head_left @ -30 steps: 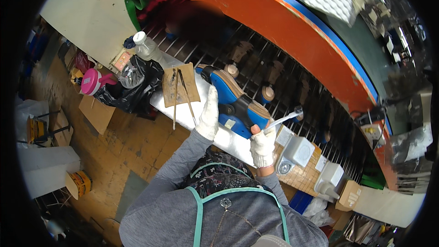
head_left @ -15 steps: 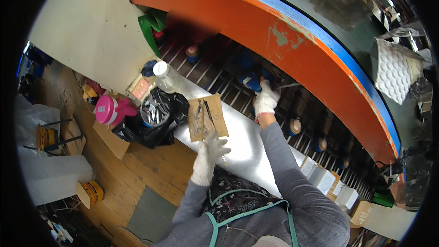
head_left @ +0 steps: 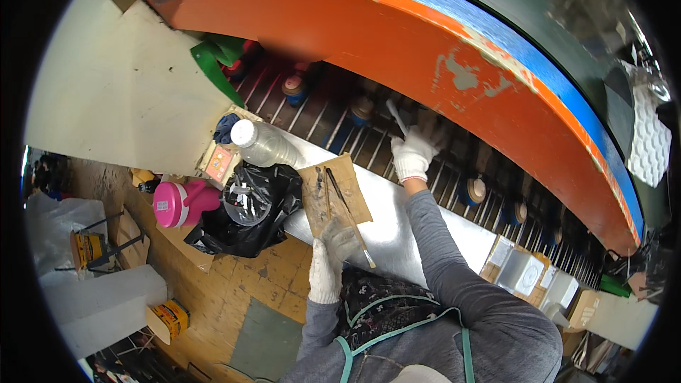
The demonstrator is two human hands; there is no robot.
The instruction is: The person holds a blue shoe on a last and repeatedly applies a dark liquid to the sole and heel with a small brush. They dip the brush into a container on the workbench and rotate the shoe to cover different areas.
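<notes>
My right hand (head_left: pixel 415 154), in a white knit glove, reaches over the dark slatted rack under the orange-edged hood. A thin pale stick (head_left: pixel 398 118) pokes up from its grip; motion smears the fingers beyond. To its left on the slats stands a small round-topped piece with a blue base (head_left: pixel 362 109). My left hand (head_left: pixel 327 261), gloved too, hovers at the near edge of a stained cardboard piece (head_left: pixel 355 195), its fingers apart and blurred. A dark-handled brush (head_left: pixel 342 199) lies on the card. Near the left fingers, a pale-tipped brush (head_left: pixel 364 250) extends past its edge.
A clear bottle with a white cap (head_left: pixel 245 133) stands left of the card, beside a bin lined with black plastic (head_left: pixel 280 195). A pink jug (head_left: pixel 174 204) is farther left. The orange hood edge (head_left: pixel 397 35) arches over the slats. More round-topped pieces (head_left: pixel 474 190) stand at right.
The view has turned slightly. A blue piece was at my right fingertips; now the pale stick points up there instead. My left fingers have moved and blurred near the card.
</notes>
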